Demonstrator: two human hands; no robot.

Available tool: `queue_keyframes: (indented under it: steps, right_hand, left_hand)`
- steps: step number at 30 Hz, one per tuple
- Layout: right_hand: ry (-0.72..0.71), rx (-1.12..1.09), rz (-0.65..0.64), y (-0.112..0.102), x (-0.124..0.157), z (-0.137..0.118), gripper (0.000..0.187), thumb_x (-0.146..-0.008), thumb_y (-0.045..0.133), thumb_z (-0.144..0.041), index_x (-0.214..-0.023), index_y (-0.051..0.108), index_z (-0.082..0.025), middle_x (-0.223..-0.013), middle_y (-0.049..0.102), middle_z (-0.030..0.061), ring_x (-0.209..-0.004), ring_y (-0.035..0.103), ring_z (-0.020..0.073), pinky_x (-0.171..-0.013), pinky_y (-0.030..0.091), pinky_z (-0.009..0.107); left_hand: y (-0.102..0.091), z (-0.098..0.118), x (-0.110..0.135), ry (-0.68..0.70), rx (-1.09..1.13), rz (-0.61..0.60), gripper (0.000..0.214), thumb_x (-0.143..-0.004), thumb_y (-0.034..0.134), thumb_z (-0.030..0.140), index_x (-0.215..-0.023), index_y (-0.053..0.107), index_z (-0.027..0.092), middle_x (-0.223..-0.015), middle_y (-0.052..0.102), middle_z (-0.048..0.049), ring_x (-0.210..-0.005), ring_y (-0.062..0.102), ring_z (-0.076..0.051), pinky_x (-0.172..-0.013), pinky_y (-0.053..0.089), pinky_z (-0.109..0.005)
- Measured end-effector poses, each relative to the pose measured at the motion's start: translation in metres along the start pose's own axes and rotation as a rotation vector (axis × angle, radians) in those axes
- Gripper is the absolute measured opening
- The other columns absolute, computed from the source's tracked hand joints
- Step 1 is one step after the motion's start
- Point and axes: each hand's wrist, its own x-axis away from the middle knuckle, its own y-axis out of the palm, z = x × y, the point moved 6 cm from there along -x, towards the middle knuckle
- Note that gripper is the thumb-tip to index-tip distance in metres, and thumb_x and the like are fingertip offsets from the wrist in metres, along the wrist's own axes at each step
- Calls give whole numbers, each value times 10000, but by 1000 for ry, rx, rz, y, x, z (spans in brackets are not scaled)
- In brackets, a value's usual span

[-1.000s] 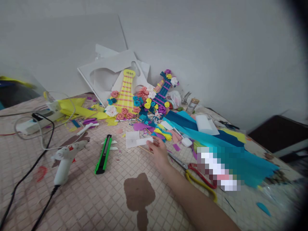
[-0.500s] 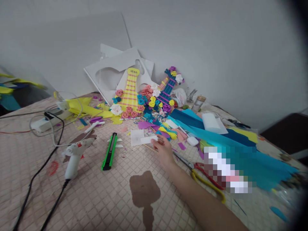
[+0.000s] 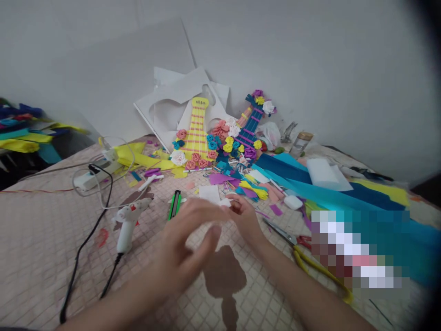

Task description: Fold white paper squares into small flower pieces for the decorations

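My right hand (image 3: 247, 219) pinches a small white strip (image 3: 225, 202), perhaps paper or card, just above the tabletop. My left hand (image 3: 186, 239) is raised in front of it, slightly blurred, with its fingers stretched toward the strip and the thumb apart. Nothing shows in the left hand, and its fingertips overlap the near side of the strip in view. Behind both lies a white square sheet (image 3: 209, 194). A green utility knife (image 3: 175, 204) is partly covered by my left hand. Scissors (image 3: 296, 243) with yellow and red handles rest right of my right wrist.
A white hot glue gun (image 3: 129, 225) with a black cord stands at left, near a power strip (image 3: 91, 177). At the back are a yellow paper guitar (image 3: 196, 133) and a blue one (image 3: 250, 124) with paper flowers. Blue crepe paper (image 3: 330, 197) spreads along the right.
My left hand has come into view from the lower left and reached toward the strip. My right hand still holds it. The camera view has shifted slightly left.
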Motion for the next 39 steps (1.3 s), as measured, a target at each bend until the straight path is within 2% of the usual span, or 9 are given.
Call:
queue_keyframes:
  steps: [2,5,8,15,20,25,32,39]
  right_hand:
    - [-28,37,-54,4,2,-4,315,-614,690,-238,-895,558,-188,-519,464,-80,-482,413,77,-479,325,208]
    - [-33,66,-130,7,4,-7,321,-626,691,-248,-914,557,-196,-589,504,-58,-519,437,85,-499,336,213]
    - [-18,69,-162,8,4,-7,334,-635,690,-259,-932,550,-200,-679,556,-32,-565,471,98,-520,352,223]
    - [14,86,-134,4,1,-4,337,-609,708,-283,-903,568,-198,-661,593,-25,-549,483,103,-505,362,226]
    - [1,108,-94,0,-1,0,301,-635,690,-258,-903,571,-188,-693,614,-10,-565,495,101,-518,389,224]
    - [33,117,-19,-2,2,1,326,-614,706,-275,-903,586,-185,-684,618,-9,-571,506,106,-520,391,227]
    - [105,74,-62,4,6,7,404,-617,708,-285,-967,534,-185,-647,630,-19,-594,577,133,-605,418,263]
    - [103,90,4,-2,5,6,396,-599,717,-264,-946,550,-172,-633,621,-25,-603,568,127,-625,417,263]
  left_hand:
    - [8,-26,-12,-71,-35,-1,158,-834,481,257,-881,626,213,-967,632,-38,-907,558,-165,-833,427,-315]
    - [22,-79,-24,-315,-1,-55,217,-837,442,276,-867,628,170,-925,647,-55,-885,570,-183,-740,439,-289]
    - [35,-105,-23,-409,135,-152,262,-833,440,311,-853,631,133,-864,656,-58,-827,583,-173,-730,436,-271]
    - [37,-107,-7,-444,263,-228,264,-779,532,377,-830,645,143,-809,665,-39,-762,584,-160,-669,435,-239]
    - [38,-103,-6,-397,172,-270,269,-710,627,357,-870,660,144,-841,680,-45,-757,583,-163,-664,429,-229]
    - [41,-110,-1,-467,137,-247,274,-747,577,382,-749,687,131,-692,683,-41,-623,575,-143,-552,410,-213]
    - [39,-116,1,-489,196,-170,271,-750,578,375,-683,684,134,-675,691,-42,-638,604,-148,-592,442,-214]
    - [41,-117,2,-503,113,-211,285,-756,568,381,-672,682,134,-659,690,-42,-563,577,-127,-499,393,-198]
